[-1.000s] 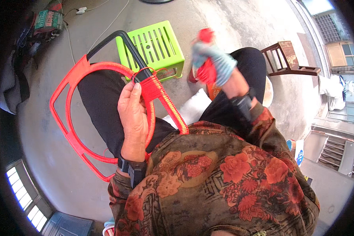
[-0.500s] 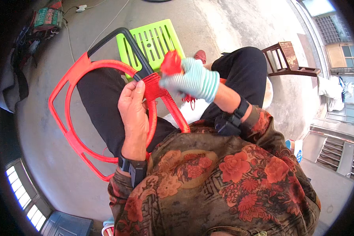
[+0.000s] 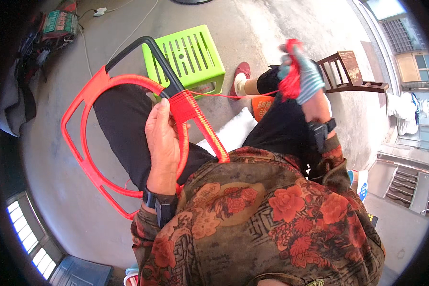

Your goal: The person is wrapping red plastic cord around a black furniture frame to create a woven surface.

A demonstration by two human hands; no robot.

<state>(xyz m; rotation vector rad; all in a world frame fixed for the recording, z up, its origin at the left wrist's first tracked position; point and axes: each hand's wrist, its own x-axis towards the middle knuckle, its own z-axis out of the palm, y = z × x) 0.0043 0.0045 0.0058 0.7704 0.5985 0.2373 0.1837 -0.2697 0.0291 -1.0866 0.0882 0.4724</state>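
Observation:
My left hand (image 3: 163,143), bare, grips a large red ring-shaped frame (image 3: 83,143) that rests across my lap. Tight red cord wrapping (image 3: 195,117) covers the frame's bar beside my thumb, and a black bar (image 3: 143,52) runs off from it. My right hand (image 3: 304,76), in a pale blue-green glove, is raised to the right and holds a bundle of red cord (image 3: 291,81). A taut strand (image 3: 233,95) runs from that bundle back to the wrapping.
A lime-green plastic stool (image 3: 186,57) stands on the concrete floor just beyond the frame. A dark wooden chair (image 3: 352,74) is at the right. A white cushion (image 3: 233,133) lies between my legs. Bags and a cable sit far left.
My right hand has swung from beside the wrapping out to the right, pulling the red strand taut. The left hand and the frame have stayed put.

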